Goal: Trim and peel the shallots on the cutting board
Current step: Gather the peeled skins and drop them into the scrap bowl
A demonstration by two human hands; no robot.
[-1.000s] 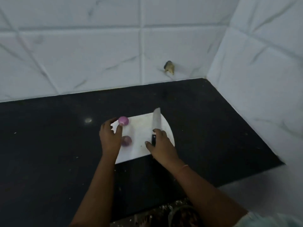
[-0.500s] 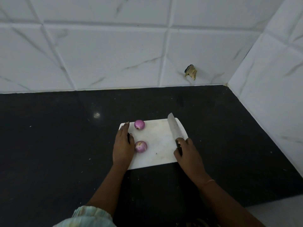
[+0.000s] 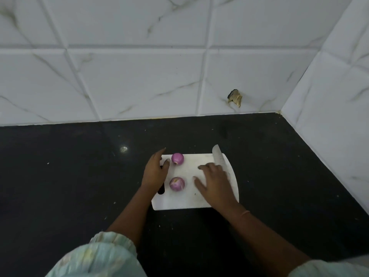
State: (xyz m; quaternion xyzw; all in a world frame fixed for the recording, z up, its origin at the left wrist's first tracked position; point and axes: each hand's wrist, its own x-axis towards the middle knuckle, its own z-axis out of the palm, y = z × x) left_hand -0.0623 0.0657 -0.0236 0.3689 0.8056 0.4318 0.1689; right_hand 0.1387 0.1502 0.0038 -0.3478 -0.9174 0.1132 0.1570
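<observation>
**2 shallots on the board, both hands close by**

2 purple shallots on a white cutting board [image 3: 179,202], 1 behind the other. Far shallot [image 3: 177,158] near the back edge, its little stem end turned toward the front. Near shallot [image 3: 177,183] around the middle of the left half, round and pale-striped; cannot tell which way it points. Not touching each other, skins on.

Cutting board flat on a black counter [image 3: 69,186], long side running left to right, with a dark handle hole at its left end, partly under the left wrist.

Left hand [image 3: 154,172] just left of both shallots, over the left end of the board. Fingers straight and loose, reaching away toward the wall, thumb tip close beside the far shallot. Holding nothing.

Right hand [image 3: 214,183] flat over the right half of the board, fingers spread and pointing left. Gripping nothing that shows. Thin band on the right wrist.

Knife [image 3: 218,156] lying along the right side of the board, long way running front to back, tip poking past the back edge. Handle hidden under the right hand, blade showing beyond the fingers.

Pale green sleeves at the bottom of the view. White marble-look tiles [image 3: 139,80] behind and to the right, meeting in a corner. Brown broken spot [image 3: 235,97] low on the back wall. Small crumbs and 1 bright light spot on the counter.
</observation>
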